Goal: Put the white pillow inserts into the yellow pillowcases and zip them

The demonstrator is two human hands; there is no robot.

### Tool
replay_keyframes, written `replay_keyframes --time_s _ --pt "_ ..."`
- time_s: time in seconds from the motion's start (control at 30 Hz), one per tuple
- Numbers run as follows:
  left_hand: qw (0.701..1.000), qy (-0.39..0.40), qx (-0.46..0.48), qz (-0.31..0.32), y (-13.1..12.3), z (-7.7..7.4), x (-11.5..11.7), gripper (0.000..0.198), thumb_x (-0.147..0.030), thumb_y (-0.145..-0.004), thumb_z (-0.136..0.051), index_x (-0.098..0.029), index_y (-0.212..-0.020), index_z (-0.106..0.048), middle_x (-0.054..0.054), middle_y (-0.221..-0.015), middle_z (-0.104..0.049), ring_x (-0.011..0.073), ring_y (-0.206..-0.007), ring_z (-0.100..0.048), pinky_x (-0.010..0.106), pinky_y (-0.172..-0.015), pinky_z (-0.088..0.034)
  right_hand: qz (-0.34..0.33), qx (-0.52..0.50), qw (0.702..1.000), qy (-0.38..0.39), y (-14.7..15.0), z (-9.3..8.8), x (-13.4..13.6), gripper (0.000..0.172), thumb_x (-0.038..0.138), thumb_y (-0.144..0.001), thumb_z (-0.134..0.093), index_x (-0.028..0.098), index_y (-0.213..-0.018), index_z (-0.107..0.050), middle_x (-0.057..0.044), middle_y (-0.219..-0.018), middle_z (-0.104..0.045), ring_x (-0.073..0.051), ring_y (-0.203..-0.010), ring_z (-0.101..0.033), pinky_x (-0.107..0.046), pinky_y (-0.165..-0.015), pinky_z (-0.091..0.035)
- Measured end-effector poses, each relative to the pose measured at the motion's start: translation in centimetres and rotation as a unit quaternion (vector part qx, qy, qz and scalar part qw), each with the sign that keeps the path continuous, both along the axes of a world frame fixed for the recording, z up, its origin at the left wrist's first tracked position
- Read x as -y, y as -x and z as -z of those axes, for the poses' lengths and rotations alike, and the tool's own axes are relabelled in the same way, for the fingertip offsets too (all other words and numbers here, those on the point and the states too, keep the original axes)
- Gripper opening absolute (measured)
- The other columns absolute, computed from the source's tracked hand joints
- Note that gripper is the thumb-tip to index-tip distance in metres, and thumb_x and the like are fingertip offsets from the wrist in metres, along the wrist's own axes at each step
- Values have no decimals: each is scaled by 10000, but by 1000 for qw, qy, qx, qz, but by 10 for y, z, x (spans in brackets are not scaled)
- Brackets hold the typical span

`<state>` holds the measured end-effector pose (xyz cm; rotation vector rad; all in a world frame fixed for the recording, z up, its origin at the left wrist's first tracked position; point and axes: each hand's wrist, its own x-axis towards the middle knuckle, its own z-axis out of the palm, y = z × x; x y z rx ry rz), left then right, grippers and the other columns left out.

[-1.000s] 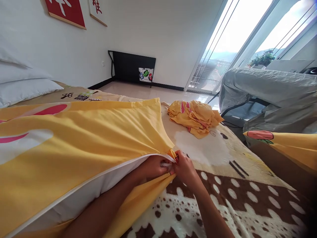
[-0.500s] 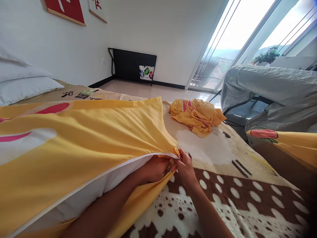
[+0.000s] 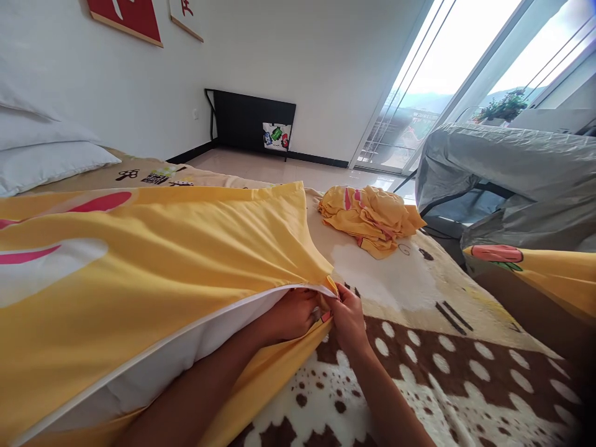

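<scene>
A yellow duvet cover [image 3: 200, 242] with pink and white print lies across the bed, open along its near side. White fabric [image 3: 153, 366] shows inside the opening. My left hand [image 3: 295, 313] reaches into the opening near the right corner, its fingers curled and partly hidden under the upper edge. What they hold cannot be made out. My right hand [image 3: 348, 316] is closed on the corner of the duvet cover, at the end of the opening, right beside the left hand.
A crumpled heap of yellow fabric [image 3: 372, 217] lies farther back on the patterned blanket [image 3: 395, 366]. White pillows [image 3: 51, 164] are at the left. A silver-grey covered object [image 3: 507, 161] stands at the right, and a black folded panel [image 3: 246, 121] leans against the wall.
The fingers of my left hand have shifted slightly inside the opening. My right hand keeps hold of the corner, and the duvet cover lies almost the same.
</scene>
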<state>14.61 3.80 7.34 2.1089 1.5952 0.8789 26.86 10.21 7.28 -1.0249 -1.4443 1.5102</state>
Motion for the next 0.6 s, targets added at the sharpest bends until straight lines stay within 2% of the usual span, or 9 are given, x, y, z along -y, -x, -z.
replay_keyframes --time_s 0.13,0.3,0.43,0.53,0.6 --pt "995 38 64 -65 -5 -4 1 386 -178 -881 -433 -199 -1248 -551 86 -1331 -560 250 -1248 -475 436 -1097 -333 4 28 998 -56 -1 1 -1 240 364 -658 -609 175 -802 -641 11 -665 -605 -151 -646 -536 -247 -575 -432" --pt "992 64 60 -85 -3 -4 0 333 -169 -844 -420 -159 -1109 -621 122 -1240 -609 289 -1184 -518 463 -1073 -349 8 148 979 -139 -4 12 -10 233 325 -684 -502 190 -835 -617 -1 -637 -614 -166 -580 -558 -254 -513 -405" --pt "992 85 66 -61 1 -5 -2 320 -148 -784 -445 -159 -1034 -645 111 -1194 -635 269 -1140 -544 405 -1048 -376 -30 220 967 -127 -4 16 -14 180 303 -671 -441 204 -774 -550 35 -514 -547 -162 -433 -551 -248 -440 -356" --pt "985 100 111 -83 2 -13 -3 306 -127 -724 -456 -174 -937 -670 71 -1052 -691 242 -997 -602 360 -977 -431 -46 227 965 -120 -4 13 -13 155 288 -660 -417 208 -745 -518 47 -477 -521 -162 -411 -560 -236 -420 -342" --pt "979 102 136 -110 2 -17 -3 312 -146 -730 -464 -191 -956 -675 51 -1019 -706 238 -978 -610 352 -970 -435 -42 230 964 -128 -3 10 -12 151 279 -646 -406 208 -728 -511 47 -475 -516 -158 -415 -562 -230 -419 -342"
